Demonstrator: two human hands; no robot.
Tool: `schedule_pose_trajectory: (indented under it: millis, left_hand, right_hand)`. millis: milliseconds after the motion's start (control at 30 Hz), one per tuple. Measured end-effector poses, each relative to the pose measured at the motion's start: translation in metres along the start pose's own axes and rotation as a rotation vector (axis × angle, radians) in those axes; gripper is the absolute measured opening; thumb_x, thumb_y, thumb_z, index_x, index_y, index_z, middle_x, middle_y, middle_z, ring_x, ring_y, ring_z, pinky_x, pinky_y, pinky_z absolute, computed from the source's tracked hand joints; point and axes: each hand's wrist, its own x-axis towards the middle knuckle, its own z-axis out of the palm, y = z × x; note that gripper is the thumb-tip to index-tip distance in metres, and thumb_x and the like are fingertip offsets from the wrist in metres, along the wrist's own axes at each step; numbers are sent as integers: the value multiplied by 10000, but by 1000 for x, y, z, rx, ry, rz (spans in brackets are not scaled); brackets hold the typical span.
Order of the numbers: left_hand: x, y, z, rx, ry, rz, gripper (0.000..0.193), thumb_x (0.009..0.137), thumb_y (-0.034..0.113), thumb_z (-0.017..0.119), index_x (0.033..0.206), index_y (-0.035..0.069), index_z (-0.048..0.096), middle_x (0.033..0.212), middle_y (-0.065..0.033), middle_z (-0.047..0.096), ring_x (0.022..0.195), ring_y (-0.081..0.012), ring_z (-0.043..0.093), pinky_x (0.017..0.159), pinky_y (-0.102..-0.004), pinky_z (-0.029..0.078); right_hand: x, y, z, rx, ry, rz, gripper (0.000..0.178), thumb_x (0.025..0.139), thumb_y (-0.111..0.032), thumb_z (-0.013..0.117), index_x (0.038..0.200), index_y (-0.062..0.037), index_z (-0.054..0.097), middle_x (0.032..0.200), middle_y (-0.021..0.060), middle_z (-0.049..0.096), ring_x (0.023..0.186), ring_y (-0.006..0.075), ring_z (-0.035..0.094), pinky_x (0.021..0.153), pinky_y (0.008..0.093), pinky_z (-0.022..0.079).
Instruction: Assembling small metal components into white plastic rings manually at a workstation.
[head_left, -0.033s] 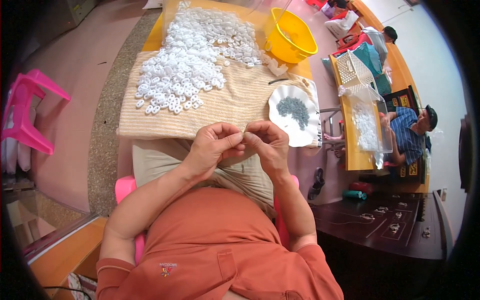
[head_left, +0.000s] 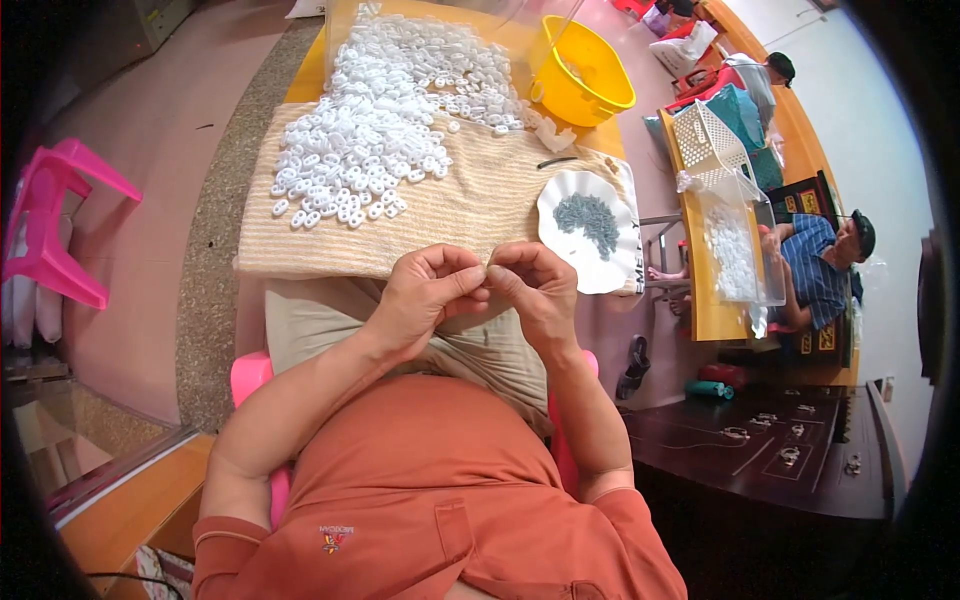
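My left hand (head_left: 432,298) and my right hand (head_left: 537,296) meet in front of the table's near edge, above my lap. Thumb and forefinger are pinched together on each, and the fingertips touch or nearly touch. Whatever lies between them is hidden or too small to name. Beyond my left hand, a heap of small white plastic pieces with two holes each (head_left: 365,150) spreads over a striped cloth (head_left: 450,225). Just past my right hand stands a white scalloped dish (head_left: 590,268), holding a pile of small grey pieces (head_left: 588,222).
A yellow tub (head_left: 590,75) stands at the table's far right, with a dark thin strip (head_left: 556,161) lying nearer on the cloth. To the left is a pink stool (head_left: 60,220). At another table (head_left: 712,320) on the right, a person (head_left: 815,255) sits by more white pieces.
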Motion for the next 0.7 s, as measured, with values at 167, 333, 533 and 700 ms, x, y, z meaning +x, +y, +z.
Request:
schedule_pose_trajectory:
  millis: [167, 333, 533, 700]
  left_hand:
    - [-1, 0, -1, -19, 10, -2, 99, 889, 57, 632, 975, 18, 601, 879, -49, 645, 761, -119, 641, 692, -258, 575]
    - [-1, 2, -1, -14, 19, 12, 98, 878, 45, 638, 962, 13, 601, 863, -48, 644, 754, -115, 635, 683, -259, 574]
    - [-1, 4, 0, 0, 38, -1, 98, 876, 45, 641, 959, 13, 601, 863, -49, 644, 755, -111, 632, 680, -255, 569]
    - [-1, 4, 2, 18, 34, 29, 104, 891, 53, 631, 976, 1, 601, 888, -53, 646, 779, -102, 636, 711, -244, 573]
  right_hand:
    - [-3, 5, -2, 37, -32, 14, 174, 842, -17, 696, 1000, 21, 635, 911, 33, 659, 819, 82, 612, 737, 212, 489]
    - [-3, 5, -3, 43, -85, 53, 173, 858, -20, 678, 1021, 28, 643, 964, 37, 654, 863, 85, 612, 757, 209, 488]
    - [0, 8, -6, -9, -131, 31, 141, 876, -17, 653, 1010, 24, 649, 973, 33, 649, 854, 79, 600, 752, 205, 479]
    - [0, 8, -4, -18, -140, 29, 103, 916, -58, 616, 974, 23, 642, 872, 4, 643, 789, 59, 564, 707, 195, 459]
